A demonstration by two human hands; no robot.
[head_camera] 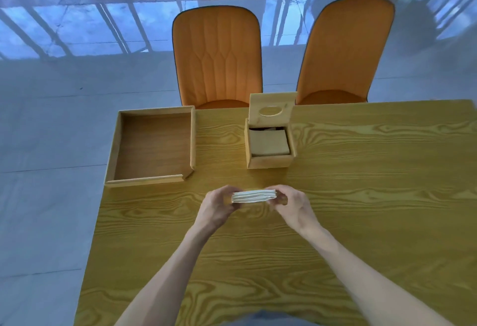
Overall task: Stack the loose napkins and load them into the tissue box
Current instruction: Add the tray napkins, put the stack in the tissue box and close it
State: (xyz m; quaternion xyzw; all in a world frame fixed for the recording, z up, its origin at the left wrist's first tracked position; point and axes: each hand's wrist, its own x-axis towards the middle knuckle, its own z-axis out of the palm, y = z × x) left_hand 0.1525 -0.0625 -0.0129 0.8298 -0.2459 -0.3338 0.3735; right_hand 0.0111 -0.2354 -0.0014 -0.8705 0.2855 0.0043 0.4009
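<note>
— Napkins (pixel 254 196) were gathered into one white stack, held edge-on just above the desk (pixel 361 196), near its middle and well short of the tissue box (pixel 268 148). How were they held?

— The left hand (pixel 218 206) and the right hand (pixel 291 205) pinched the stack from its two ends, fingers (pixel 280 196) closed on it. The layers looked a little fanned along the near edge.

— So what would the step have asked for?

— Squaring up first, I judged: a tap of the long edge on the desk so the sheets lined up, with a light, even grip so nothing buckled. Too hard a squeeze would likely have bowed the stack.

— And the box?

— Its lid (pixel 272 107) stood open and upright at the back, and a tan pad of something already lay inside. The stack would have needed to go in flat and centred, clear of the walls.

— Anything else nearby?

— A wooden tray (pixel 192 139) sat to the left of the box, apart from it.
</note>
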